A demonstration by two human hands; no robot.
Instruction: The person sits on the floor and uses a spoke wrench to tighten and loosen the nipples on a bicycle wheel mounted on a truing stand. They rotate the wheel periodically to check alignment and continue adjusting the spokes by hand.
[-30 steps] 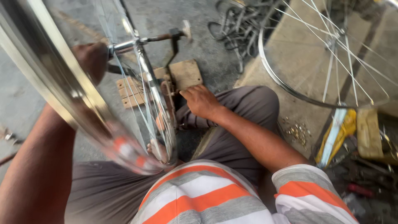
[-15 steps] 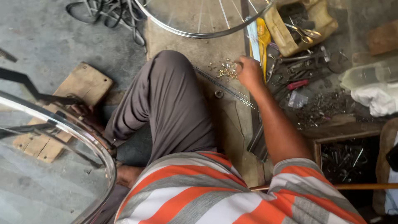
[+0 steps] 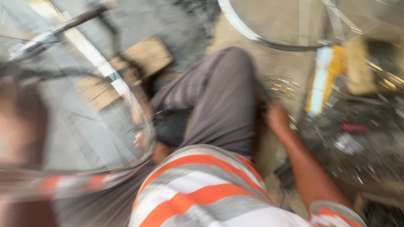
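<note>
Metal wheel rim (image 3: pixel 139 126) at knee, right hand (image 3: pixel 275 117) near scattered small parts (image 3: pixel 282 86)

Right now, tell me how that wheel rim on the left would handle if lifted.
The rim looks like a thin metal hoop with fine spokes, so probably light for its size and stiff. Being round, it would likely roll if set on edge. The spokes might bend if pressed. Blur hides finer detail.
</note>
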